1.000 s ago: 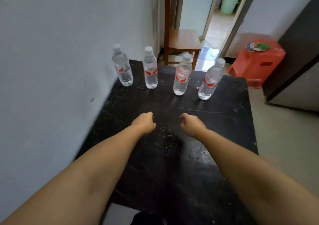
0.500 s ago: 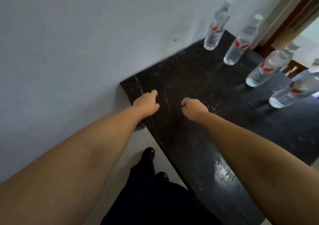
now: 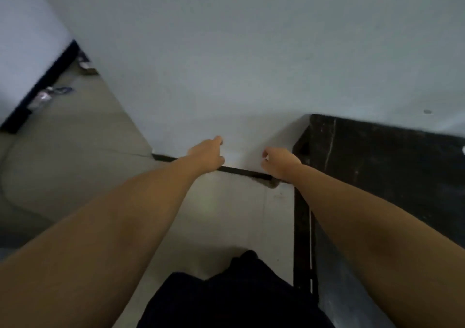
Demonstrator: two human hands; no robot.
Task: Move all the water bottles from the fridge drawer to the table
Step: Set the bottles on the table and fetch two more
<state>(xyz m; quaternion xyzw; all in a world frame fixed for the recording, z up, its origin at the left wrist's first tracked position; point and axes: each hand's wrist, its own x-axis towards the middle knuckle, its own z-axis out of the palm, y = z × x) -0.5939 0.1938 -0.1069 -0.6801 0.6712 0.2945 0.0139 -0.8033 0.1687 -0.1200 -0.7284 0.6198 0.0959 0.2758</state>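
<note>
Out in front of the body, the left hand [image 3: 207, 153] and right hand [image 3: 280, 163] hang with fingers loosely curled and hold nothing. Only a corner of the black table [image 3: 382, 166] shows at right; no bottle or fridge drawer is in view. Judging by that, the walk back to the fridge is under way, best done with hands free and eyes on the litter [image 3: 47, 96] by the baseboard [image 3: 37, 88].

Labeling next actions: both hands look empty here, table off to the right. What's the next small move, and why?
Probably keep turning left, away from the table, to go for another bottle. The left hand and right hand are loosely curled and hold nothing, and neither fridge nor bottle is clearly in view, only wall and floor.
</note>
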